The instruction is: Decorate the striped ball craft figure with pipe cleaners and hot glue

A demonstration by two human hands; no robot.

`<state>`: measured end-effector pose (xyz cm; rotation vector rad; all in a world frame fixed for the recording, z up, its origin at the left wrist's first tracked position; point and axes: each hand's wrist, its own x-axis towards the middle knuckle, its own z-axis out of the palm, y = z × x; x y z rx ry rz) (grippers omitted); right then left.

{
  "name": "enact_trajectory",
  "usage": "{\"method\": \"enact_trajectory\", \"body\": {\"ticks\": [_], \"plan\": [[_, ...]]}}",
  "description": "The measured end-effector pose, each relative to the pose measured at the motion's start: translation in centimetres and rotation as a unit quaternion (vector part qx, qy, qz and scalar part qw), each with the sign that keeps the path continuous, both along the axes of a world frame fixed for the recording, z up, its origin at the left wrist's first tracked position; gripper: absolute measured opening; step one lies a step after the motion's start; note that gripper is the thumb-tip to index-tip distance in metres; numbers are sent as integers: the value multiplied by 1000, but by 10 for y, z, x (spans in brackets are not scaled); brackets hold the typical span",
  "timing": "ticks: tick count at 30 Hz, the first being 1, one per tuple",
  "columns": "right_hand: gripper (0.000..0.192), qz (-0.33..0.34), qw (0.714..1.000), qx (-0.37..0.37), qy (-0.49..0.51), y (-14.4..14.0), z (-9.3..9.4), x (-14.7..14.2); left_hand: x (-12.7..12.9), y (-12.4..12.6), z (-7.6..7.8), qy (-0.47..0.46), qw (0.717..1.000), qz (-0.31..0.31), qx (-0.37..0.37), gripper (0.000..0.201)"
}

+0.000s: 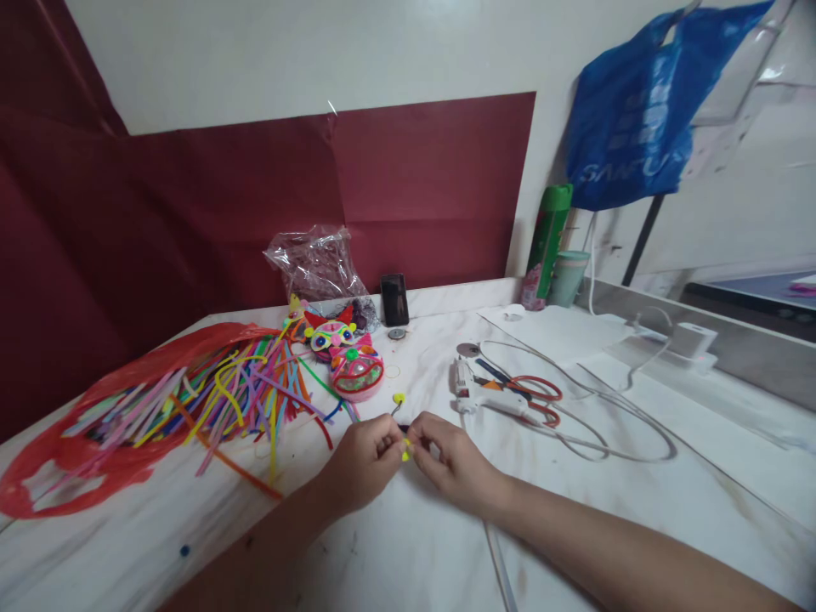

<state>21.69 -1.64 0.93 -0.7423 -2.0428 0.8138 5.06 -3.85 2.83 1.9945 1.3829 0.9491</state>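
My left hand and my right hand meet over the table, fingertips pinched together. Between them is a small bright yellow pipe cleaner piece, gripped from both sides; its exact shape is partly hidden by the fingers. A dark bit shows just above it between the fingertips. Just beyond my hands lies a small yellow curl with a dark stem. Behind that, to the left, sit a pink decorated figure and another figure with a white-and-yellow face, blue eyes and red horns.
Many coloured pipe cleaners spill from a red plastic bag on the left. To the right lie a white glue gun, orange-handled scissors and looping cables. A black phone-like device leans at the back. A glue stick lies in front.
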Motion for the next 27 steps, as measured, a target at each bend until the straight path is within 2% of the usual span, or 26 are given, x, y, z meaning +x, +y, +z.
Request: {"method": "enact_trajectory", "body": {"ticks": [3,7,9,11,14,17,20,27], "plan": [[10,-10,1000,-23,-8,3,-1,0,1,1,0,4,999,18,-27,10],[9,-21,999,-28,-5,6,0,0,8,1,-2,-1,997,82,10,8],[9,-24,999,-30,-6,6,0,0,9,3,-2,-38,994,106,-1,7],[8,-28,999,-32,-5,6,0,0,6,6,-2,-92,988,119,-20,15],[8,-25,999,-38,-4,6,-2,0,-2,10,-2,-128,986,111,1,14],[8,-24,999,-44,-4,6,-3,-1,-7,10,-2,-123,988,91,32,23],[9,-30,998,-50,-6,7,-3,-1,-7,8,-4,-131,988,80,26,25],[7,-39,998,-47,-1,7,-3,-2,-3,7,-5,-165,986,35,9,15]]}}
